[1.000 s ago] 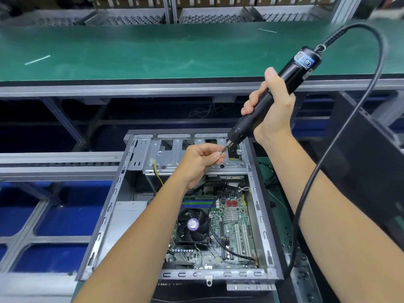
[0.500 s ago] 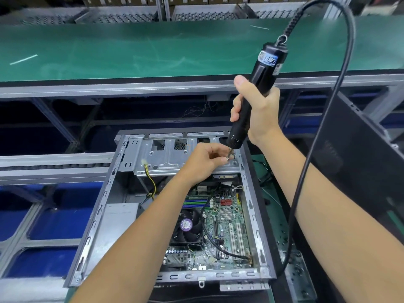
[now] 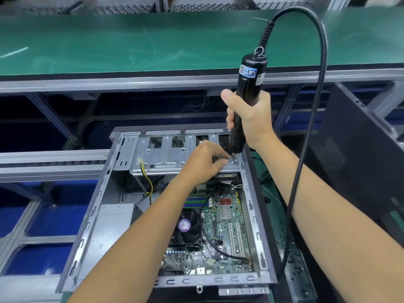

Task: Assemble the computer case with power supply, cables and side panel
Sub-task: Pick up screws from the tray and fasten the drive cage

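With my right hand (image 3: 249, 119) wrapped around the electric screwdriver (image 3: 244, 101) and my left hand (image 3: 204, 162) pinching a screw, barely visible, under its bit at the drive bracket's (image 3: 161, 155) right end, a tilted driver could cam out or cross-thread inside the computer case (image 3: 253, 217).

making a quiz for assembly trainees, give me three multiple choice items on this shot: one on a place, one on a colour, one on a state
1. Where does the tip of the black corded electric screwdriver meet the open grey metal computer case?
A far right corner
B near left corner
C fan

2. What colour is the conveyor belt?
A blue
B green
C red

3. How is the screwdriver held?
A lying flat
B near upright in the right hand
C hanging free

A: the tip sits on the drive bracket at the far right.
B: the belt is green.
B: the grip wraps its barrel, cord end up.
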